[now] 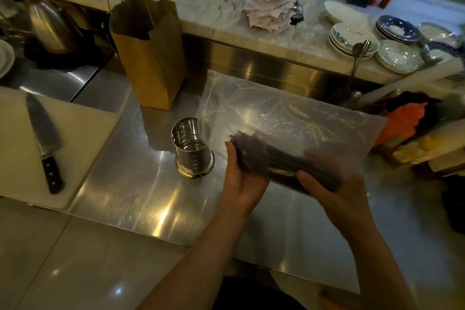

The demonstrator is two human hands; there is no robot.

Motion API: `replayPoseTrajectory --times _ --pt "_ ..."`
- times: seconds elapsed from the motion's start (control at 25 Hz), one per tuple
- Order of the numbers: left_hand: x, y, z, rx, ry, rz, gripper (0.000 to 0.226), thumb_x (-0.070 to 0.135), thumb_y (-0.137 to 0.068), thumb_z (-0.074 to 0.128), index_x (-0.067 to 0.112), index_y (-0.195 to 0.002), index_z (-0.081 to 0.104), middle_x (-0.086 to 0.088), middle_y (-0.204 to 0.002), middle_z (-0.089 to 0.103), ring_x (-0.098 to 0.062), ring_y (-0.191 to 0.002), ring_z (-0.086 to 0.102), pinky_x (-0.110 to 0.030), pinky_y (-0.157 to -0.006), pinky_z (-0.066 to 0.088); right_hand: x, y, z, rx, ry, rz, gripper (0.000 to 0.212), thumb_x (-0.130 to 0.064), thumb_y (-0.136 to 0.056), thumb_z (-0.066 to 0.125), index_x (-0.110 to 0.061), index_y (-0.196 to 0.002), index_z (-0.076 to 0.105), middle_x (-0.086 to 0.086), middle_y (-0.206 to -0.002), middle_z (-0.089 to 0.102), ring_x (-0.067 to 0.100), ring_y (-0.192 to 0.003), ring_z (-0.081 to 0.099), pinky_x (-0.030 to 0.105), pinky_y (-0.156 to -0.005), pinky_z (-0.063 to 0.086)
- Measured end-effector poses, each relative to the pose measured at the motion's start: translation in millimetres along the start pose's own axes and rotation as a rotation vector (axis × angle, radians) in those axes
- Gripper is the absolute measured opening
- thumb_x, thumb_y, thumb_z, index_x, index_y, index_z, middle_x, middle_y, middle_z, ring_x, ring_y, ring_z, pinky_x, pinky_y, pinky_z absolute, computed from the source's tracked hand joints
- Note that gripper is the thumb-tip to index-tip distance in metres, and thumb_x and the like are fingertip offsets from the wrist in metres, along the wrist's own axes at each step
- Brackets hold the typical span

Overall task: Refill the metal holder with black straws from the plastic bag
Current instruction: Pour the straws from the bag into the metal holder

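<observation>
Nearest, the left hand (241, 178) and right hand (334, 191) reach in from the lower edge. The left fingers curl round the left end of the black straws (274, 158). The right thumb presses on the bundle's right part, with the other fingers wrapped behind it, blurred through the film. The steel surface (125, 184) spreads beneath everything. The plastic bag (289, 113), clear and crumpled, is lifted off it, the straws lying across its lower part, tilted down to the right. A brown paper bag (148, 53) stands upright behind, and a pale cutting board (15, 146) lies far left, bearing a knife (45, 141). The metal holder (192, 148) stands upright on the surface just left of the bag, its perforated bottom showing.
</observation>
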State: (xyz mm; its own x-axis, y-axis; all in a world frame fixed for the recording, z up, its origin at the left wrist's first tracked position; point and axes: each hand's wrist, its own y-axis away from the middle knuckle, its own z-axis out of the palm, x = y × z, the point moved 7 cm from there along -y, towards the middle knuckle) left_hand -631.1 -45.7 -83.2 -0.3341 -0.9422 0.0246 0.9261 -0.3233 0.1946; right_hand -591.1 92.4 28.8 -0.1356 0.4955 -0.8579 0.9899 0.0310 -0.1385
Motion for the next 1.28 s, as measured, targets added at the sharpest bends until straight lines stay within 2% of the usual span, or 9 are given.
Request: replayPoseTrajectory --times 0.16,0.36,0.44,0.52,0.6,0.76,0.96,1.12,1.28 --pt "-5 -6 1 0.015 0.003 0.069 0.071 0.049 -0.08 0.068 0.026 -0.139 0.036 -0.006 -0.127 0.055 -0.022 -0.12 0.052 -0.042 -0.106 0.043 -2 -13 -7 -0.089 0.003 -0.022 0.038 -0.021 -0.08 0.071 -0.022 -0.118 0.063 -0.019 -0.111 0.063 0.002 -0.104 0.063 0.03 -0.083 0.057" --pt "-6 -10 -4 0.056 0.015 0.096 0.066 0.054 -0.081 0.062 0.018 -0.135 0.049 -0.009 -0.13 0.055 -0.026 -0.125 0.049 -0.045 -0.11 0.037 -11 -29 -8 -0.156 -0.006 -0.061 0.038 -0.017 -0.082 0.073 -0.034 -0.113 0.061 -0.021 -0.108 0.062 0.0 -0.101 0.063 0.037 -0.084 0.058" --pt "-3 -12 -2 0.051 -0.004 0.123 0.074 0.052 -0.074 0.072 0.013 -0.133 0.052 -0.013 -0.132 0.055 -0.028 -0.124 0.051 -0.047 -0.108 0.038 -18 -37 -7 -0.168 -0.017 -0.083 0.037 -0.026 -0.08 0.074 -0.042 -0.111 0.061 -0.017 -0.111 0.065 0.004 -0.103 0.064 0.04 -0.086 0.057" --pt "2 -14 -1 0.038 -0.002 0.146 0.092 0.049 -0.067 0.08 0.013 -0.143 0.043 -0.012 -0.143 0.046 -0.028 -0.132 0.045 -0.046 -0.108 0.038 -25 -45 -5 -0.185 0.0 -0.105 0.036 -0.029 -0.08 0.073 -0.048 -0.108 0.059 -0.016 -0.109 0.066 0.005 -0.102 0.064 0.04 -0.086 0.056" --pt "5 -17 -3 0.028 0.018 0.161 0.099 0.049 -0.069 0.079 0.017 -0.149 0.032 -0.009 -0.153 0.034 -0.027 -0.139 0.036 -0.045 -0.11 0.036 -33 -51 -1 -0.221 0.029 -0.12 0.036 -0.028 -0.082 0.071 -0.05 -0.106 0.056 -0.014 -0.107 0.065 0.005 -0.098 0.064 0.035 -0.083 0.057" --pt "9 -20 -7 0.023 0.043 0.156 0.09 0.051 -0.076 0.071 0.018 -0.149 0.032 -0.009 -0.147 0.038 -0.025 -0.143 0.03 -0.041 -0.114 0.031 -47 -58 6 -0.256 0.055 -0.13 0.032 -0.035 -0.077 0.066 -0.05 -0.103 0.055 -0.017 -0.1 0.064 -0.001 -0.095 0.063 0.019 -0.074 0.053" --pt "15 -23 -6 0.015 0.049 0.177 0.075 0.044 -0.066 0.084 0.017 -0.129 0.054 -0.007 -0.132 0.056 -0.021 -0.137 0.04 -0.038 -0.117 0.027 -51 -65 10 -0.235 0.067 -0.109 0.033 -0.023 -0.081 0.072 -0.037 -0.108 0.06 -0.018 -0.094 0.065 -0.006 -0.091 0.062 0.008 -0.07 0.05" --pt "15 -22 -12 0.053 0.079 0.166 0.086 0.044 -0.07 0.081 0.024 -0.142 0.04 -0.002 -0.152 0.035 -0.019 -0.146 0.023 -0.038 -0.12 0.019 -53 -63 13 -0.252 0.074 -0.102 0.031 -0.023 -0.081 0.07 -0.033 -0.108 0.06 -0.014 -0.095 0.065 -0.004 -0.092 0.062 0.007 -0.07 0.05" --pt "13 -20 -13 0.081 0.104 0.138 0.058 0.049 -0.081 0.069 0.017 -0.127 0.055 -0.004 -0.138 0.048 -0.018 -0.143 0.03 -0.037 -0.117 0.026 -57 -61 13 -0.24 0.104 -0.087 0.03 -0.023 -0.083 0.07 -0.034 -0.108 0.059 -0.013 -0.095 0.065 0.002 -0.088 0.064 0.013 -0.066 0.051"
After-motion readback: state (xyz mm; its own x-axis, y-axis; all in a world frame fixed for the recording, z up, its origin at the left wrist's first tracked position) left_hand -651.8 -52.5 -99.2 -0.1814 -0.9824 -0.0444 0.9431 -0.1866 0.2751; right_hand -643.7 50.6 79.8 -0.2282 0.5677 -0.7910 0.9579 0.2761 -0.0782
